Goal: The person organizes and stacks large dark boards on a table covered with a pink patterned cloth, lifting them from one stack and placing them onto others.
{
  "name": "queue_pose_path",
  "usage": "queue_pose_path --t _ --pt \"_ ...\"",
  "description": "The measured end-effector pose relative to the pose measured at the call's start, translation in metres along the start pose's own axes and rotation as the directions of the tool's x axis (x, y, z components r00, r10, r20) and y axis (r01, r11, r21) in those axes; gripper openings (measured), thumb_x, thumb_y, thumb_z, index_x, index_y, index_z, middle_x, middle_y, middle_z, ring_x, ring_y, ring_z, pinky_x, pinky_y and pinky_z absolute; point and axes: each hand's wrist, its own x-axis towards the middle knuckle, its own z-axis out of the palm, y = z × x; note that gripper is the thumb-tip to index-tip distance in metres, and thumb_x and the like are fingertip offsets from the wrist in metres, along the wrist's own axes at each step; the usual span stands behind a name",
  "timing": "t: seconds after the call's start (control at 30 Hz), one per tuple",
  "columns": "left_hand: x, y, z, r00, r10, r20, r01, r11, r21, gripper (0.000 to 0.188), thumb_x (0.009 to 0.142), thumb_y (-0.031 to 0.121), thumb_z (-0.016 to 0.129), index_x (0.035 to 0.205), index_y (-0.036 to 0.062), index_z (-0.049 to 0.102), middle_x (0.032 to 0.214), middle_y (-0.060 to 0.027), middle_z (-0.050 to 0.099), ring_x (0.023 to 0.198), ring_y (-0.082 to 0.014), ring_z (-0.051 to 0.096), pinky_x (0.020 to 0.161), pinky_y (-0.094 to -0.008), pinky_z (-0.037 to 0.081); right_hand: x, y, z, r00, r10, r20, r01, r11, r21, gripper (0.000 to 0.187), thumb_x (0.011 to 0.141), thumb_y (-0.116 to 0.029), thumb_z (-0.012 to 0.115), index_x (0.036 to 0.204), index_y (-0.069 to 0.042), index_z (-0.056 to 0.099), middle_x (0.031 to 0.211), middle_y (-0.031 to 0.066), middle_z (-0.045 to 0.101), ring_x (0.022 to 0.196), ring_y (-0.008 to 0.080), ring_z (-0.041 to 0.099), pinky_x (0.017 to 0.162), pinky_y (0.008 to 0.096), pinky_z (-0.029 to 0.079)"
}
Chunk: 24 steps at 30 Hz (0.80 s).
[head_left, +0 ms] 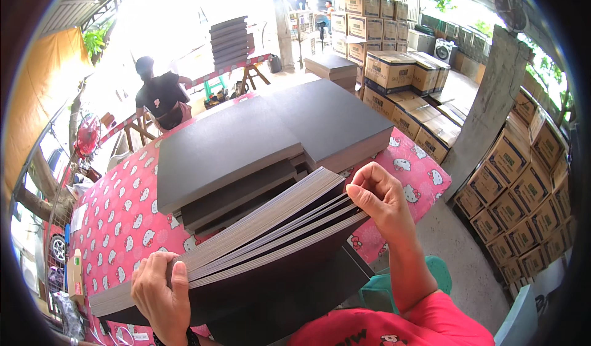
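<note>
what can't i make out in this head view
All in the head view:
- Held stack of sheets: far face hidden behind its own edges.
- Left hand: its forearm is cut off by the lower edge.
- Co-worker: front hidden by their own back.
- Distant person in orange: too small, washed out by glare.
- Pink tablecloth: middle covered by black stacks.

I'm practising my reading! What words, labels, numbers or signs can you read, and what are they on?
I won't copy printed words, but here's where they are:
Brown cardboard boxes: dark printed lettering.
Red cloth shirt: black letters at the picture's edge.
Small white paper label: too tiny to read.
Thick, black-covered paper stack being held: no lettering showing.
</note>
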Motion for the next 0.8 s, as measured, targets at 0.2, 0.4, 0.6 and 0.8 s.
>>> queue_pose_path --t 0.2,0.4,0.6,0.8 --pt "0.0001 -0.0005 0.0008 1.000 0.010 -0.006 -0.010 1.000 -0.019 0.027 0.085 0.026 0.045 0.082 0.0002 0.053 0.073 -0.0160 0.053 0.072 -0.0333 0.052 0.071 -0.0401 0.039 -0.0003 0.0016 -0.0008 1.000 -0.003 0.000 0.003 1.000 0.004 0.015 0.087 -0.016 0.064 0.082 -0.006 0.053 0.062 -0.0101 0.036 0.056 -0.0008 0.029 0.049 0.0180 0.022" --pt "-0.0009 0.0048 -0.0026 1.000 -0.008 0.001 0.008 1.000 -0.016 0.027 0.085 0.026 0.046 0.081 0.0002 0.053 0.073 -0.0160 0.053 0.072 -0.0332 0.052 0.071 -0.0400 0.039 -0.0006 0.0027 -0.0011 1.000 -0.005 -0.003 0.005 1.000 0.001 0.016 0.087 -0.016 0.064 0.080 -0.007 0.052 0.062 -0.0102 0.036 0.056 -0.0007 0.029 0.049 0.0182 0.022" --pt "0.0003 -0.0020 0.0013 1.000 0.018 -0.021 -0.018 1.000 -0.008 0.027 0.084 0.027 0.046 0.081 0.0004 0.053 0.072 -0.0157 0.053 0.072 -0.0329 0.052 0.070 -0.0401 0.038 -0.0005 0.0025 -0.0007 1.000 -0.027 -0.012 0.026 0.998 -0.059 0.019 0.087 -0.018 0.064 0.077 -0.007 0.052 0.061 -0.0095 0.035 0.056 0.0002 0.029 0.049 0.0192 0.023" --pt "0.0033 -0.0017 0.0008 1.000 0.003 -0.015 -0.002 1.000 0.014 0.027 0.083 0.029 0.049 0.081 0.0031 0.058 0.071 -0.0117 0.058 0.070 -0.0288 0.056 0.071 -0.0377 0.040 0.0044 0.0040 -0.0084 0.926 -0.365 0.095 0.371 0.840 -0.395 0.024 0.088 -0.025 0.062 0.076 -0.007 0.053 0.072 -0.0031 0.045 0.067 0.0038 0.038 0.059 0.0208 0.030"
